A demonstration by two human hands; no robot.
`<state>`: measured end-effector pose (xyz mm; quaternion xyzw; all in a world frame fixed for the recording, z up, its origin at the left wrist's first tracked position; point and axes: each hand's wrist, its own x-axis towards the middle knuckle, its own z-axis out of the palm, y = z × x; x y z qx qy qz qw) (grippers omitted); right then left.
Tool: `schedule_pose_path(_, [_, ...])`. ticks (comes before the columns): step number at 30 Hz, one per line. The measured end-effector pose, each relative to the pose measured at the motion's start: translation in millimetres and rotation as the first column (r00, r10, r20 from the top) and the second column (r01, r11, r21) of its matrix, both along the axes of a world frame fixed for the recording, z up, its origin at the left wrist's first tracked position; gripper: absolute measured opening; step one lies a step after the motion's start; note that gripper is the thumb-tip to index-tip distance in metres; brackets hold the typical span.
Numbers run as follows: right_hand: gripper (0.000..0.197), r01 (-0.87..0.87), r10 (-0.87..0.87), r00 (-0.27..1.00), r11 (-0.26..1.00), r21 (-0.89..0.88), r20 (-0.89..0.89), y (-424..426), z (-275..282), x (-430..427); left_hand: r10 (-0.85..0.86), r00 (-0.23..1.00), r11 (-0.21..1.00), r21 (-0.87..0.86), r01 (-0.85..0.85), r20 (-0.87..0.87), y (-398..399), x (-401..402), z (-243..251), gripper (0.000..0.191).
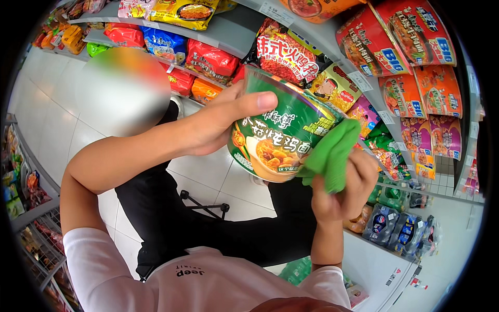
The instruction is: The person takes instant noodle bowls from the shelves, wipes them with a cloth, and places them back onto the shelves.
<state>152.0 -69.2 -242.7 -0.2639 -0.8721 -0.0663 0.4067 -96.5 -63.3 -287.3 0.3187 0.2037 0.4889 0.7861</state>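
My left hand (218, 123) grips a green instant-noodle cup (280, 121) from its left side, the thumb lying across the front. The cup is tilted and bears printed writing and a picture of noodles in a bowl. A green cloth (329, 154) is bunched in my right hand (347, 191), its folds against the cup's right side. That hand is slightly blurred. Both hands are in front of the shelf, above my legs in black trousers (156, 218).
Noodle packets (212, 58) fill the curved shelves ahead, with red noodle tubs (374, 43) at upper right. Packs of bottles (390, 226) stand by a white box-like unit (382, 265). Black folding legs (206, 206) stand on the tiled floor (50, 85). Another goods rack (35, 206) is at left.
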Motion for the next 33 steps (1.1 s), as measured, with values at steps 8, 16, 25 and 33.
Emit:
schedule_pose_path(8, [0.039,-0.191,0.19,0.981,0.981,0.022,0.047,-9.0,8.6,-3.1,0.015,0.998,0.999,-0.028,-0.017,-0.067,-0.1,11.7,-2.6,0.096])
schedule_pose_path(16, [0.038,-0.108,0.116,0.982,0.993,0.056,-0.152,-6.9,-2.5,-11.3,-0.097,0.991,0.988,-0.13,0.084,-0.089,-4.0,-5.6,-22.0,0.107])
schedule_pose_path(25, [0.051,-0.111,0.107,0.961,0.994,0.0,-0.253,-8.8,1.6,-1.3,-0.058,0.98,0.998,-0.034,0.052,-0.191,0.7,-1.1,-20.1,0.127])
schedule_pose_path(33, [0.054,-0.275,0.274,0.935,0.961,0.029,-0.224,-26.9,6.7,7.7,0.246,0.947,0.951,0.242,-0.195,-0.205,-7.0,-4.2,2.5,0.109])
